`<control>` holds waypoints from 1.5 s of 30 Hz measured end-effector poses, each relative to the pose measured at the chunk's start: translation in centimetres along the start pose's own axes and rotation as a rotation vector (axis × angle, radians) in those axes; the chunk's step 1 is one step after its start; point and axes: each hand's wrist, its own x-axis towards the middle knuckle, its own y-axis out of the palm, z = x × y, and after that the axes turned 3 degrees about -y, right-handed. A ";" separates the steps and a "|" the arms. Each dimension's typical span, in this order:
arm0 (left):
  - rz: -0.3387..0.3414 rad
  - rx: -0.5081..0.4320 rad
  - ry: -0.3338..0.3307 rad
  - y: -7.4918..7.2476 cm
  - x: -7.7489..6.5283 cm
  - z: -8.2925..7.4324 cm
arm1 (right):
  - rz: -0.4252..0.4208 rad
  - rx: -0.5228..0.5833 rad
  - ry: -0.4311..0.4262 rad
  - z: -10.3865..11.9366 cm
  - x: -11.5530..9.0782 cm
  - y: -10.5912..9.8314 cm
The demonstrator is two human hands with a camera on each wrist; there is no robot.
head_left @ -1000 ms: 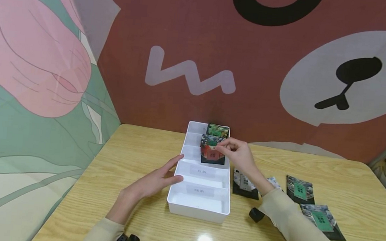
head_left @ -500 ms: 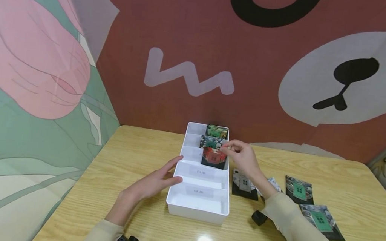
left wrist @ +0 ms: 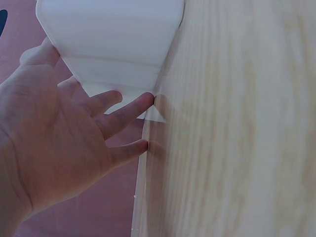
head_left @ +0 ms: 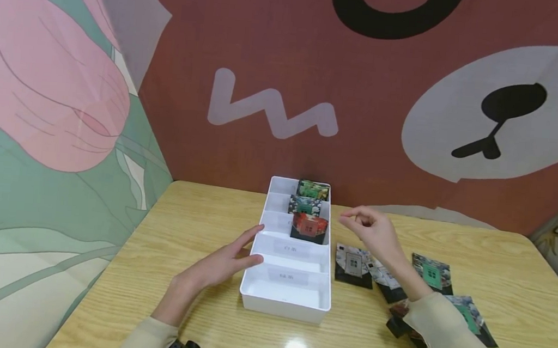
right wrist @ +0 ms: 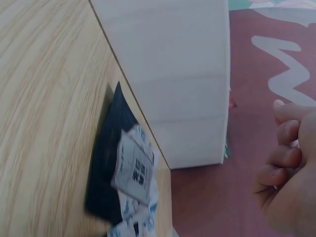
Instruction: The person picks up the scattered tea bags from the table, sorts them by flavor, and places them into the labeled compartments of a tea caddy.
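A long white divided box [head_left: 282, 308] stands on the table. My left hand [head_left: 220, 262] rests against its left side, thumb and fingertips at the wall; the left wrist view shows this hand [left wrist: 54, 123] with spread fingers. In the third compartment from the back stands a red tea sachet [head_left: 309, 228], behind it a dark floral sachet with a green label [head_left: 304, 205], then a green-and-yellow sachet [head_left: 313, 190] at the far end. My right hand [head_left: 375, 233] is in the air right of the box, fingers loosely curled and nothing between them, as the right wrist view confirms.
Right of the box lie a grey-label sachet [head_left: 353, 264], a whitish one [head_left: 386, 281] and two with green labels [head_left: 431, 274]. A reddish sachet [head_left: 420, 343] is partly hidden under my right sleeve. Paper labels [head_left: 290, 248] mark the two nearer compartments. A patterned wall hanging [head_left: 260, 156] borders the table's back.
My right hand lowered the red sachet into the third compartment, let it go and moved off to the right. The left hand has stayed at the box.
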 end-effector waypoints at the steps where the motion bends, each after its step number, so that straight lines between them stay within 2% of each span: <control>1: -0.001 0.001 -0.001 0.0 0.0 0.0 | 0.000 -0.007 0.004 -0.1 -0.2 -0.3; 6: -0.004 0.005 -0.008 0.1 0.1 0.0 | 0.006 -0.039 0.007 -0.4 -1.2 -1.6; 12: -0.005 -0.001 -0.010 0.0 0.1 0.1 | 0.068 -0.061 -0.012 -0.7 -2.2 -2.7; 21: 0.007 -0.005 0.005 0.0 0.0 0.1 | 0.107 -0.107 -0.055 -1.2 -4.1 -4.1; 27: 0.005 -0.005 0.009 0.0 0.0 0.0 | 0.151 -0.107 -0.034 -1.7 -5.5 -5.1; 34: 0.006 -0.008 0.008 0.0 0.1 -0.1 | 0.187 -0.112 0.030 -2.0 -7.2 -6.0; 45: 0.002 -0.009 0.002 0.0 0.0 -0.1 | 0.220 -0.185 0.067 -2.7 -9.1 -7.2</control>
